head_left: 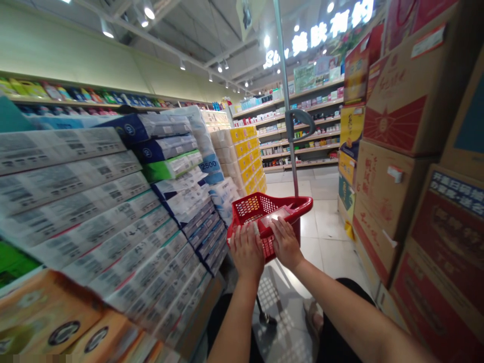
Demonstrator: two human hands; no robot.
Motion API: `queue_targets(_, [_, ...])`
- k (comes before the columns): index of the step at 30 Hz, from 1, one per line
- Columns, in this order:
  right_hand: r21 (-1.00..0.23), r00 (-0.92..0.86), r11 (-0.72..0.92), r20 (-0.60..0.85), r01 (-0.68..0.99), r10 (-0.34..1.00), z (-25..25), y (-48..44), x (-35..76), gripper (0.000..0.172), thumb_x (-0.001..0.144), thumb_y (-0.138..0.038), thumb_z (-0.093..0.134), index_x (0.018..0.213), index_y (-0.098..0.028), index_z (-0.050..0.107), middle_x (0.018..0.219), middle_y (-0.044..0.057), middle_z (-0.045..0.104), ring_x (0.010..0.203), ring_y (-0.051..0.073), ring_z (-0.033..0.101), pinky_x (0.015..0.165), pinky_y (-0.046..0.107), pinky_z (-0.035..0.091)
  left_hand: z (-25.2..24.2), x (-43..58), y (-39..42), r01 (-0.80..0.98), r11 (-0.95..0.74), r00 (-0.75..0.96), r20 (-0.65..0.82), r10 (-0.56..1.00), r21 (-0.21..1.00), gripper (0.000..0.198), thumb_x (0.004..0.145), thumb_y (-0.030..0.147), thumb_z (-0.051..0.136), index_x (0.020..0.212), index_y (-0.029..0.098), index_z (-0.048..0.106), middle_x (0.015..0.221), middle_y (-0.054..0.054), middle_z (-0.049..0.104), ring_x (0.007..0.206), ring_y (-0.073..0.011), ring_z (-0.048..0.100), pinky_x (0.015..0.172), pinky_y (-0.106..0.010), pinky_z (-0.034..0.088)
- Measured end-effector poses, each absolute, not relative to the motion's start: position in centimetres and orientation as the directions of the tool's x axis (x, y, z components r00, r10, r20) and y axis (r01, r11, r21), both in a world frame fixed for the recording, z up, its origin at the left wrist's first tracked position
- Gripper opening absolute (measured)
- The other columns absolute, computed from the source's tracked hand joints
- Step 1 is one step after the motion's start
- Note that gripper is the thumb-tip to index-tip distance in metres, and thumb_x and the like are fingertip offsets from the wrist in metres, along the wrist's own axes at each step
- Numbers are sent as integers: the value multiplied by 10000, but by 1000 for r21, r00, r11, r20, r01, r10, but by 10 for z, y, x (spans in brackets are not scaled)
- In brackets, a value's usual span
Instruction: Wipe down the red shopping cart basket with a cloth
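A red plastic shopping cart [239, 210] with a perforated basket is right in front of me. Its near red handle bar lies under both my hands. My left hand [247, 250] is curled over the left part of the bar, knuckles up. Around the right part closes my right hand [288, 244], fingers bent over it. A pale flat panel [278, 217] shows just beyond the right fingers. What lies at the bottom of the basket is hidden. One caster wheel [267, 318] shows on the floor below.
Stacked tissue packs [113, 222] line the left side, with yellow-and-white packs [242, 159] farther on. Cardboard cartons [393, 186] rise close on the right. A metal pole [293, 164] stands beyond the basket. Tiled floor [327, 222] leads to product shelves [298, 128] at the back.
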State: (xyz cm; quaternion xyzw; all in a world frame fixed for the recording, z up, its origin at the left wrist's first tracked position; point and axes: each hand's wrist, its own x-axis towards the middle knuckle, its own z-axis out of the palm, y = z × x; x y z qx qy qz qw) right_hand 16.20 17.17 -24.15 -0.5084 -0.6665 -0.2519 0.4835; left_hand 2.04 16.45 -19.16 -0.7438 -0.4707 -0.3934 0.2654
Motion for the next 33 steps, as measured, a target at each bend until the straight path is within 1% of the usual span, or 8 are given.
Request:
queue_targets(5, [-165, 13, 337, 912, 927, 410, -242, 173, 162, 528, 870, -118, 399, 1398, -144, 407, 1375, 107, 520, 1400, 254, 299, 1115, 483, 315, -192, 9, 165, 871, -482, 362, 788, 497, -96, 439, 913, 264, 475, 1352, 248, 486, 1351, -76, 548, 1294, -280, 437, 1106, -486, 263])
queue_targets(10, [-157, -10, 349, 901, 924, 433, -241, 171, 162, 551, 855, -95, 400, 1403, -153, 403, 1387, 96, 510, 1400, 250, 299, 1118, 476, 313, -191, -8, 168, 917, -397, 184, 849, 496, 32, 378, 917, 210, 423, 1272, 179, 547, 1274, -106, 589, 1241, -277, 475, 1082, -477, 307])
queue_targets(15, [-192, 46, 328, 912, 925, 407, -242, 172, 160, 573, 860, -97, 391, 1430, -151, 362, 1372, 115, 520, 1398, 255, 305, 1114, 494, 315, -189, -8, 172, 817, -553, 459, 763, 455, -161, 441, 893, 182, 463, 1331, 216, 502, 1303, -64, 581, 1285, -257, 442, 1102, -429, 297])
queue_targets(19, [-152, -11, 344, 904, 927, 428, -243, 172, 162, 588, 852, -84, 392, 1434, -170, 364, 1386, 97, 512, 1400, 242, 301, 1118, 474, 320, -181, -15, 180, 880, -474, 297, 809, 507, -26, 369, 908, 195, 414, 1243, 198, 569, 1186, -67, 650, 1171, -242, 534, 1091, -438, 308])
queue_targets(21, [-159, -1, 339, 904, 927, 427, -243, 172, 162, 587, 852, -90, 394, 1433, -165, 361, 1391, 103, 506, 1401, 248, 298, 1115, 481, 324, -180, -15, 178, 894, -448, 258, 812, 523, 5, 345, 912, 208, 414, 1205, 188, 594, 1160, -76, 658, 1150, -248, 544, 1071, -440, 330])
queue_targets(25, [-190, 42, 326, 910, 926, 412, -245, 172, 163, 591, 860, -103, 394, 1445, -161, 332, 1403, 122, 486, 1402, 260, 298, 1119, 508, 311, -180, -10, 169, 832, -544, 426, 752, 503, -107, 405, 903, 265, 481, 1304, 228, 534, 1233, -83, 618, 1196, -243, 517, 1089, -433, 304])
queue_targets(30, [-153, 3, 337, 913, 929, 408, -247, 172, 164, 571, 866, -97, 405, 1430, -166, 354, 1396, 120, 493, 1401, 254, 300, 1121, 493, 308, -179, -10, 166, 903, -429, 251, 787, 563, 19, 325, 938, 252, 418, 1209, 247, 598, 1140, -59, 663, 1128, -224, 557, 1104, -475, 254])
queue_targets(33, [-168, 32, 328, 923, 930, 383, -247, 173, 163, 566, 857, -94, 410, 1419, -145, 363, 1388, 137, 492, 1409, 263, 279, 1115, 507, 309, -180, -3, 164, 879, -476, 323, 767, 554, -26, 352, 921, 279, 464, 1251, 217, 569, 1186, -84, 636, 1170, -242, 525, 1110, -469, 248])
